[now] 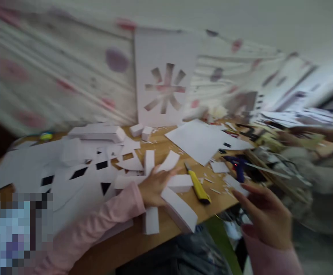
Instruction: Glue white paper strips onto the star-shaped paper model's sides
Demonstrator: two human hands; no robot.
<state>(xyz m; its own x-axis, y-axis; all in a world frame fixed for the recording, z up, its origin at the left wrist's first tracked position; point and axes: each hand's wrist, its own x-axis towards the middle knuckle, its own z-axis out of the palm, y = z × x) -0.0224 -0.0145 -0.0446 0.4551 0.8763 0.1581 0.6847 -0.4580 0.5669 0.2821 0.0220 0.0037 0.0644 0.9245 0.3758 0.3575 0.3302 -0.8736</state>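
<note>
My left hand (155, 185) lies flat with fingers spread on a star-shaped arrangement of white foam strips (177, 208) on the wooden table (132, 244). My right hand (265, 215) hovers off the table's front right edge, fingers loosely stretched and nothing visible in them. A yellow utility knife (198, 187) lies on the table between the two hands. A dark blue glue gun (236, 166) rests just beyond my right hand. The whole picture is smeared by motion.
A white board with the same star shape cut out (164, 76) stands upright at the back. White sheets with cut-out holes (77, 172) cover the left of the table; a larger white sheet (203, 141) lies centre-right. Cluttered papers and tools (278, 130) fill the right side.
</note>
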